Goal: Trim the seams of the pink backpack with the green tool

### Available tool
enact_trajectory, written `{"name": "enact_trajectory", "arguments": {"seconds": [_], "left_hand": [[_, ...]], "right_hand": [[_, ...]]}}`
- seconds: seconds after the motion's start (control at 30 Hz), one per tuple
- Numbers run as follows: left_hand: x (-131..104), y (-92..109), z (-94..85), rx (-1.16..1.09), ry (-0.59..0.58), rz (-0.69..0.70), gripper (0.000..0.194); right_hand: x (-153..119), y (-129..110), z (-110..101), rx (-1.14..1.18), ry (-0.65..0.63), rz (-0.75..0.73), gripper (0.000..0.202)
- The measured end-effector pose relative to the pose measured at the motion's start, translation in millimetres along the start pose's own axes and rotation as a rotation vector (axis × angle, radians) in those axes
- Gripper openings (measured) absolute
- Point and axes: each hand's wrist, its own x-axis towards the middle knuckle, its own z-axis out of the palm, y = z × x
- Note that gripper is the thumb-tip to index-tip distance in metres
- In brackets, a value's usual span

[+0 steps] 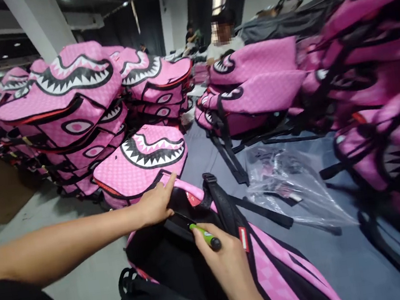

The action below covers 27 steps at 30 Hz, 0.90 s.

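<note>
A pink and black backpack lies in front of me with its black side facing up. My left hand is at its top edge, pinching the fabric beside the pink carry handle, index finger and thumb extended. In my right hand is a slim green-handled tool with a rounded black end. Its dark front part points toward my left thumb against the black fabric, and its tip cannot be made out. Just beyond the left hand, another pink backpack with a toothed-mouth print lies flat.
Stacks of pink backpacks stand at the left, with more backpacks behind and to the right. A clear plastic bag and loose black straps lie on the grey table. Several people are farther back. A cardboard box stands left.
</note>
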Motion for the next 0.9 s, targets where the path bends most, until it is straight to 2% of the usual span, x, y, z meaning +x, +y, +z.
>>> {"name": "enact_trajectory", "arguments": {"seconds": [0.1,0.17,0.27,0.37,0.6,0.8,0.9], "left_hand": [[12.1,2.1,-7.3,0.075,-0.141,0.043,0.115],[21.8,2.1,-9.5,0.089,-0.175,0.054,0.112],[32.3,-0.6,-7.9,0.076,-0.185,0.093,0.108],[37.5,-4.5,-5.9,0.069,-0.204,0.126,0.108],[43.8,-15.1,-8.2,0.024,-0.283,0.162,0.11],[58.9,-32.0,1.4,-0.058,-0.31,0.206,0.111],[60.9,-41.0,9.8,-0.126,-0.275,0.229,0.109]], "right_hand": [[0.0,7.5,-0.2,-0.094,0.108,-0.07,0.026],[2.7,10.1,-0.9,-0.19,0.161,-0.143,0.025],[10.7,8.7,-1.7,-0.208,0.144,-0.269,0.019],[20.2,1.3,-0.2,-0.171,0.079,-0.332,0.015],[30.4,-15.7,16.5,-0.183,-0.071,-0.338,0.014],[33.0,-9.0,35.4,-0.249,0.017,-0.341,0.018],[31.6,-6.0,40.0,-0.218,-0.027,-0.304,0.02]]}}
